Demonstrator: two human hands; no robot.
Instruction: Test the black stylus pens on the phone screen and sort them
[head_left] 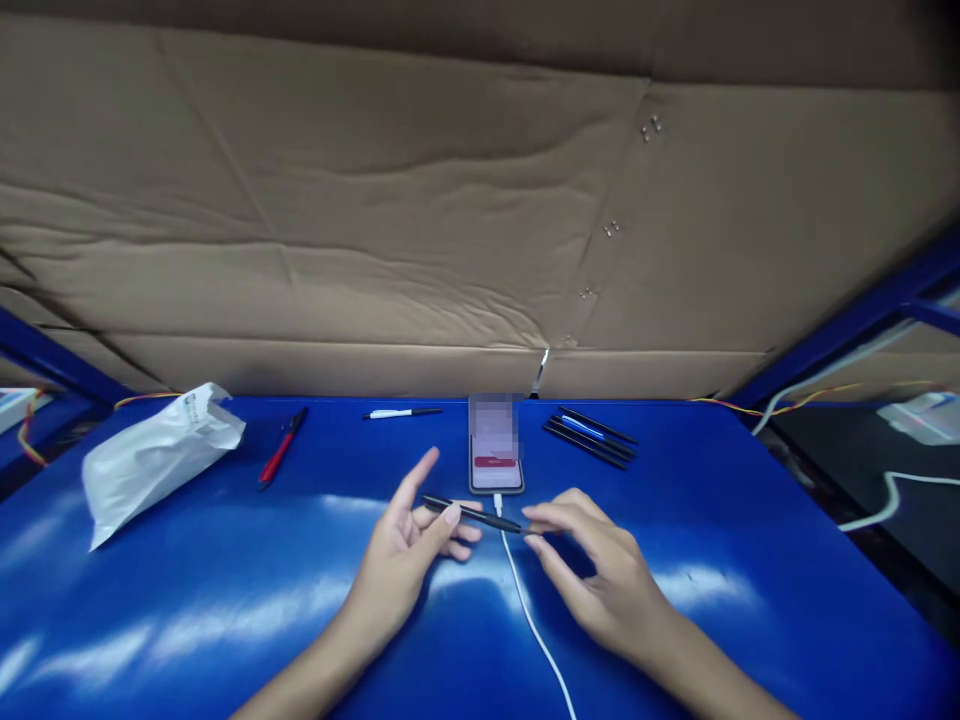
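A black pen (480, 514) lies across my left hand (409, 550), pinched between the thumb and the fingers beneath, while the index finger points up and away from it. My right hand (596, 560) comes in from the other side, with thumb and index finger closed at the pen's thin right end. Those fingertips partly hide that end, so its exact parts are too small to make out. The pen is held above the table, tilted slightly down to the right, just in front of a phone (496, 475).
On the blue table (247, 660), a white cable (529, 610) runs from the phone towards me. Several dark pens (589, 445) and a blue one (582, 427) lie right of it. Leftward are a white-and-black pen (397, 412), a red pen (279, 455) and a white plastic bag (161, 465). Cardboard (375, 220) stands behind.
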